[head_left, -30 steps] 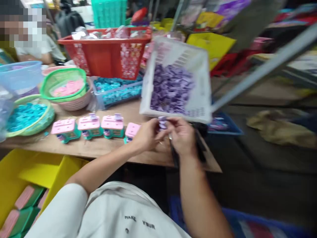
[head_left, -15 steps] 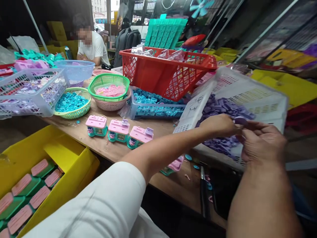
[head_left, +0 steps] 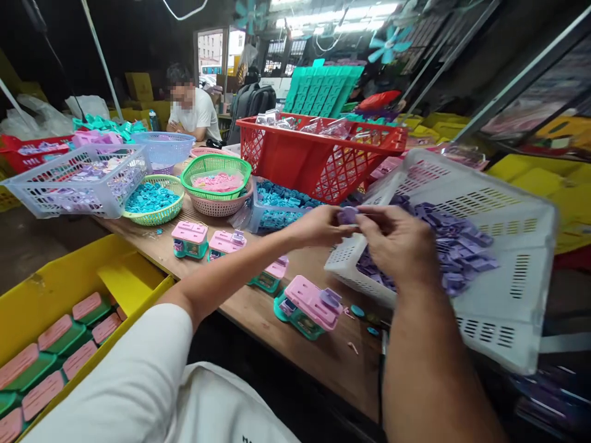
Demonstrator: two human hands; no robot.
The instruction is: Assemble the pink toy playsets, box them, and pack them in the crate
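A small rounded purple plastic piece [head_left: 348, 215] is pinched between the fingertips of both hands, in front of the white crate. My left hand [head_left: 318, 226] reaches in from the left with its fingers closed on the piece. From the right, my right hand [head_left: 399, 243] has thumb and fingers closed on it too. Below them on the table stands a pink-and-teal toy house [head_left: 308, 303] with a purple part on its roof. Further left is a row of similar toy houses [head_left: 190, 239], one partly behind my left forearm. Purple plastic parts [head_left: 462, 246] fill the tilted white crate [head_left: 530, 246].
A red basket [head_left: 286, 151] of clear plastic pieces rests above a bin of blue parts [head_left: 281, 200]. Left of it stand a green basket [head_left: 216, 161] and a yellow-green basket [head_left: 159, 215]. A yellow box [head_left: 133, 283] holds several boxed toys. A person [head_left: 198, 114] sits across the table.
Both hands have moved left with the purple piece, from over the white crate toward its left edge. The view has shifted, uncovering the nearest toy house.
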